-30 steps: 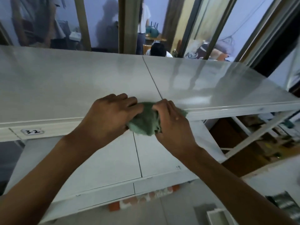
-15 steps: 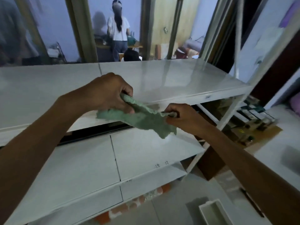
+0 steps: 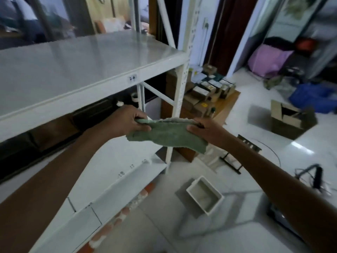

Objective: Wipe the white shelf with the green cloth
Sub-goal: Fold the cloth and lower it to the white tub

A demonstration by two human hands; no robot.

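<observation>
The green cloth (image 3: 169, 135) hangs stretched in the air between both hands, in front of the shelf unit's right end and clear of its surfaces. My left hand (image 3: 127, 121) pinches its left end, and my right hand (image 3: 207, 130) pinches its right end. The white shelf (image 3: 82, 64) fills the upper left, its top board glossy and bare. A lower white board (image 3: 116, 161) lies beneath my left forearm.
A white upright post (image 3: 182, 83) marks the shelf's right corner. On the tiled floor stand a white rectangular tub (image 3: 204, 195), an open cardboard box (image 3: 290, 119) and a low wooden table with small boxes (image 3: 211, 90). A black cable tangle (image 3: 313, 176) lies at right.
The view has swung right, past the shelf's end. Both hands have pulled the bunched cloth out flat and carried it off the shelf edge into the air.
</observation>
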